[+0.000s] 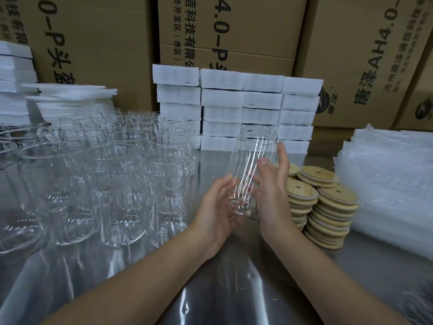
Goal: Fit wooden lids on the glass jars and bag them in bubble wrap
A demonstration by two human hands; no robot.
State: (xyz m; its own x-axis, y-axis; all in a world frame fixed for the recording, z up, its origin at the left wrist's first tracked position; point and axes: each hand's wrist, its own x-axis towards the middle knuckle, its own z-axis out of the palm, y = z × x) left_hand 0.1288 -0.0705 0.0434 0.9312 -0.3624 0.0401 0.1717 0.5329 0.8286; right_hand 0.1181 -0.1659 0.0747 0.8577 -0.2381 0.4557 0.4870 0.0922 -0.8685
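Cradling the lidless glass jar (253,160) tilted above the counter (234,289), the left hand (216,209) curls its fingers (222,186) round the base and the right hand (275,200) wraps the wall, a smooth, brittle, probably slippery thing best gripped mid-body, with wooden lids (328,205) stacked just beyond the right fingers.

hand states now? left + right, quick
Left hand: holding the glass jar, fingers curled round its base.
Right hand: holding the same jar, higher up, thumb in front.
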